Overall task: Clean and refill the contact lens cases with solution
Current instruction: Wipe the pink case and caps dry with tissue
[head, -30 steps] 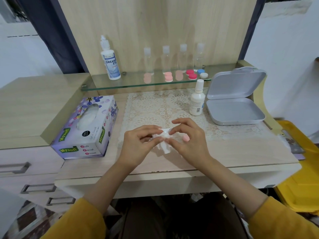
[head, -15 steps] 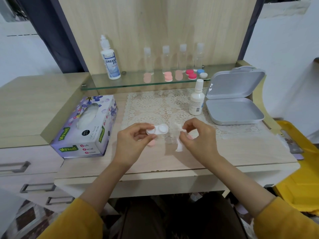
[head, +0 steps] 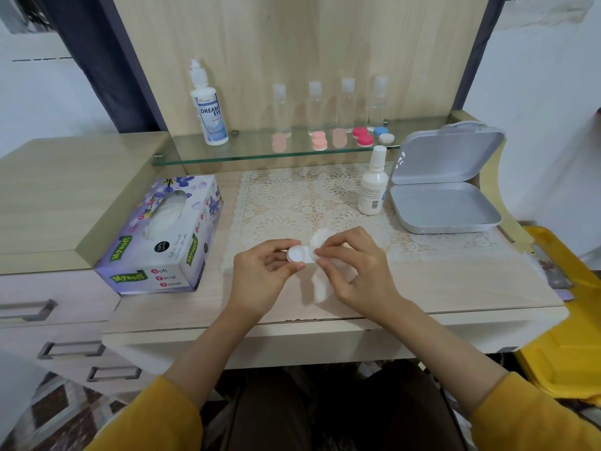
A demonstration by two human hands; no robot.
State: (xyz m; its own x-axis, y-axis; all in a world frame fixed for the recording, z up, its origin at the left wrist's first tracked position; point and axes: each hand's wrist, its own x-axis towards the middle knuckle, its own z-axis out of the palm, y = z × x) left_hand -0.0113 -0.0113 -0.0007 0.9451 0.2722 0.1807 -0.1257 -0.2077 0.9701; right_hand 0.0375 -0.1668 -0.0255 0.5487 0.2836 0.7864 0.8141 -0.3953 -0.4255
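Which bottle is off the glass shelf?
The small white bottle, standing on the lace mat beside the open grey box. The Dream Eye bottle and four clear bottles stand on the shelf.

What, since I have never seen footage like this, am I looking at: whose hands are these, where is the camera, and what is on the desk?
There is no machine here. A person works with bare hands, and one camera worn on their head looks down at them. The left hand holds a white contact lens case. The right hand pinches a tissue at the case's right end. On the desk are a lace mat, a tissue box, a small white bottle and an open grey box. The glass shelf behind carries a larger bottle, four clear bottles and small coloured cases.
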